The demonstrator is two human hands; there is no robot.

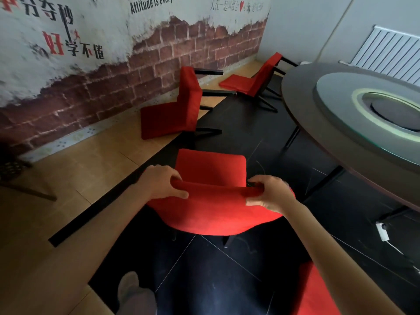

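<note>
With left hand (162, 183) and right hand (270, 193) each clamped on the top edge of the red chair (218, 210), standing on the black floor (227, 269) left of the round table (302, 105), lift evenly and steer clear of the 2 toppled chairs (172, 110) ahead.

Foreground: near chair (216, 212); toppled chair (177, 114) behind it; table (302, 98) right.
</note>
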